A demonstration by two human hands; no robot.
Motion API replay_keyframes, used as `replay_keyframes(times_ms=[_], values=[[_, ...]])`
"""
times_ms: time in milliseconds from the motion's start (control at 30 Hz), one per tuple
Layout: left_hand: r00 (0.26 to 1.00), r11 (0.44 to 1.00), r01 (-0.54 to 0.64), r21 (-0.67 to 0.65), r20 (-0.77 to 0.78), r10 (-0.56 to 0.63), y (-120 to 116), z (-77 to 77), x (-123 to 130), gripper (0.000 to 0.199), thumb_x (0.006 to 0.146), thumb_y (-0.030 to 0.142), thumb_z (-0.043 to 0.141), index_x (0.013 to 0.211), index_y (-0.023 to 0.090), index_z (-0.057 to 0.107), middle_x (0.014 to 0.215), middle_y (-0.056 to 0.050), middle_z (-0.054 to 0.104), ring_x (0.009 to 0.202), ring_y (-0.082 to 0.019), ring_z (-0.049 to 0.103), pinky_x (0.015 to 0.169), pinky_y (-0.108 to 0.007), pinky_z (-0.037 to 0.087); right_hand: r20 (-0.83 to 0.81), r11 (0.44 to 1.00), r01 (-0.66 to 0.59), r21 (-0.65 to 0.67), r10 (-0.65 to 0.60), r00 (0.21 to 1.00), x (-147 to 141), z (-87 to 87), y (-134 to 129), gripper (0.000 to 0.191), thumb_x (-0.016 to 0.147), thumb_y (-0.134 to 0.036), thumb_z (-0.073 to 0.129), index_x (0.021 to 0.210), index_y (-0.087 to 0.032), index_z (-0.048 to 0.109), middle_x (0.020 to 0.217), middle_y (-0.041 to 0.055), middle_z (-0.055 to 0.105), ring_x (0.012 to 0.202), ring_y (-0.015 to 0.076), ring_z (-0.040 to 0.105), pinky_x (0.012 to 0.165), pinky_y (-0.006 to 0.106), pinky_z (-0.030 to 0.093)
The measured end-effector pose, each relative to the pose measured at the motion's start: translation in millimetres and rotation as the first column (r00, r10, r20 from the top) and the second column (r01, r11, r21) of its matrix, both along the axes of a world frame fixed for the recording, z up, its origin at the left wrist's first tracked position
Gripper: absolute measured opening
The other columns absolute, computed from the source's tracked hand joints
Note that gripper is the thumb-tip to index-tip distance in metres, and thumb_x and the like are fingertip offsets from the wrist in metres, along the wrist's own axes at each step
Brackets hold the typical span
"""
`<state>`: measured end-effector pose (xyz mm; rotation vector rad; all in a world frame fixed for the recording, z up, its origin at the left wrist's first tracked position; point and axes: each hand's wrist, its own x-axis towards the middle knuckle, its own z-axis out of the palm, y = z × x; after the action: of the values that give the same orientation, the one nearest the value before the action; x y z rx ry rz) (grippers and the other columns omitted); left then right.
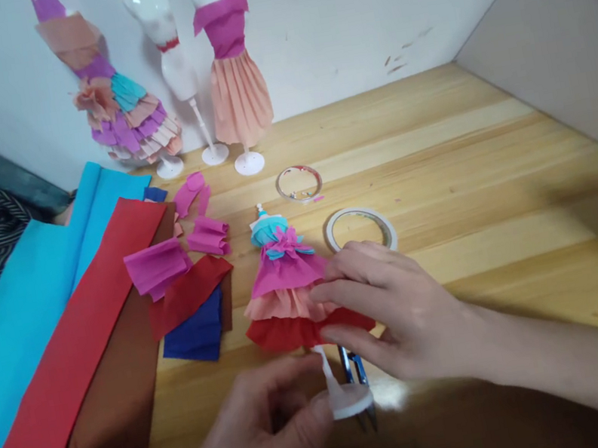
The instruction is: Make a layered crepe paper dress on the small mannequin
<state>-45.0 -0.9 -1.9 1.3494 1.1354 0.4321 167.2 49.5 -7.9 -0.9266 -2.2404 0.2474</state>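
A small dress-form mannequin (268, 223) leans back in front of me, wearing a crepe-paper dress (285, 276) with a turquoise top, a magenta flower and magenta, peach and red tiers. At its white round base (351, 400), my left hand (275, 423) has curled fingers, thumb and forefinger at the base's left edge. My right hand (398, 307) rests its bent, parted fingers against the right side of the skirt, thumb near the red hem. Blue-handled thread snips (359, 370) lie behind the stand, partly hidden.
Dressed mannequins (240, 96) and a bare one (179, 72) stand by the wall. Tape rolls (333, 222) (280, 189) lie beyond my right hand. Paper scraps (195, 337) and long turquoise, red (65, 370) and brown crepe sheets cover the left side.
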Motion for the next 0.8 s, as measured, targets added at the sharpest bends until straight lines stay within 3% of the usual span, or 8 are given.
replay_keyframes(times_ms=[33, 67, 133, 233, 300, 433, 667, 800], values=[[0.996, 0.961, 0.010, -0.276, 0.085, 0.014, -1, -0.2, 3, 0.044, 0.085, 0.050, 0.054, 0.116, 0.020, 0.059, 0.053, 0.003, 0.060, 0.037, -0.008, 0.047, 0.035, -0.018, 0.032, 0.025, 0.999, 0.019, 0.030, -0.019, 1.000, -2, -1.9, 0, 0.006, 0.083, -0.015, 0.058, 0.083, -0.015, 0.064, 0.076, 0.0072, 0.059, 0.069, 0.0186, 0.049, 0.061, 0.033, 0.040], [0.981, 0.857, 0.027, -0.514, 0.176, 0.075, -2, -0.1, 6, 0.054, 0.081, 0.056, 0.056, 0.121, 0.019, 0.055, 0.055, 0.003, 0.060, 0.035, -0.007, 0.044, 0.034, -0.016, 0.029, 0.033, 0.998, 0.032, 0.048, -0.034, 0.999, -3, -3.5, 1, 0.010, 0.082, -0.011, 0.055, 0.079, -0.015, 0.063, 0.072, 0.0064, 0.058, 0.067, 0.0181, 0.048, 0.060, 0.033, 0.038], [0.921, 0.691, 0.061, -0.720, 0.308, 0.239, -1, 0.2, 12, 0.060, 0.074, 0.061, 0.062, 0.114, 0.017, 0.055, 0.055, 0.004, 0.059, 0.031, -0.005, 0.040, 0.031, -0.015, 0.026, 0.009, 0.998, 0.043, 0.039, -0.044, 0.999, -5, -5.4, 0, 0.015, 0.081, -0.006, 0.053, 0.073, -0.015, 0.062, 0.068, 0.0054, 0.056, 0.065, 0.0172, 0.046, 0.059, 0.033, 0.035], [0.822, 0.656, 0.032, -0.754, 0.393, 0.412, 1, -2.3, 20, 0.041, 0.080, 0.056, 0.057, 0.082, 0.015, 0.060, 0.040, 0.006, 0.048, 0.026, -0.005, 0.034, 0.028, -0.014, 0.026, 0.000, 0.999, 0.047, -0.014, -0.047, 0.999, -6, -5.6, -2, 0.005, 0.081, -0.016, 0.059, 0.077, -0.014, 0.062, 0.072, 0.0063, 0.057, 0.067, 0.0178, 0.046, 0.061, 0.033, 0.035], [0.788, 0.652, 0.024, -0.758, 0.415, 0.454, -1, -5.8, 23, 0.043, 0.084, 0.055, 0.052, 0.072, 0.014, 0.059, 0.036, 0.005, 0.043, 0.025, -0.004, 0.032, 0.027, -0.014, 0.026, 0.056, 0.998, 0.068, 0.002, -0.068, 0.996, -8, -5.9, -3, 0.009, 0.082, -0.022, 0.060, 0.077, -0.014, 0.061, 0.072, 0.0063, 0.056, 0.068, 0.0183, 0.045, 0.061, 0.033, 0.033], [0.766, 0.640, -0.009, -0.769, 0.405, 0.498, -5, -7.8, 26, 0.045, 0.078, 0.061, 0.057, 0.074, 0.016, 0.058, 0.038, 0.005, 0.047, 0.026, -0.005, 0.032, 0.027, -0.016, 0.025, 0.094, 0.995, 0.082, 0.051, -0.086, 0.992, -11, -8.2, -1, 0.016, 0.082, -0.013, 0.055, 0.067, -0.017, 0.058, 0.065, 0.0034, 0.051, 0.064, 0.0168, 0.043, 0.060, 0.033, 0.029], [0.761, 0.608, -0.181, -0.773, 0.281, 0.585, 8, 6.0, 28, 0.045, 0.076, 0.062, 0.059, 0.071, 0.018, 0.049, 0.040, 0.008, 0.037, 0.032, -0.003, 0.024, 0.032, -0.015, 0.017, -0.056, 0.990, 0.025, -0.137, -0.032, 0.998, -6, -5.3, 1, 0.011, 0.082, -0.009, 0.058, 0.074, -0.016, 0.057, 0.070, 0.0031, 0.054, 0.068, 0.0157, 0.048, 0.064, 0.031, 0.037], [0.740, 0.580, -0.250, -0.775, 0.233, 0.631, 14, 4.5, 32, 0.043, 0.077, 0.060, 0.059, 0.072, 0.019, 0.046, 0.053, 0.008, 0.045, 0.031, -0.001, 0.024, 0.032, -0.017, 0.012, -0.071, 0.993, 0.029, -0.117, -0.038, 0.997, -4, -4.6, 0, 0.013, 0.081, -0.006, 0.055, 0.074, -0.017, 0.056, 0.069, 0.0028, 0.054, 0.066, 0.0157, 0.048, 0.063, 0.031, 0.037]])
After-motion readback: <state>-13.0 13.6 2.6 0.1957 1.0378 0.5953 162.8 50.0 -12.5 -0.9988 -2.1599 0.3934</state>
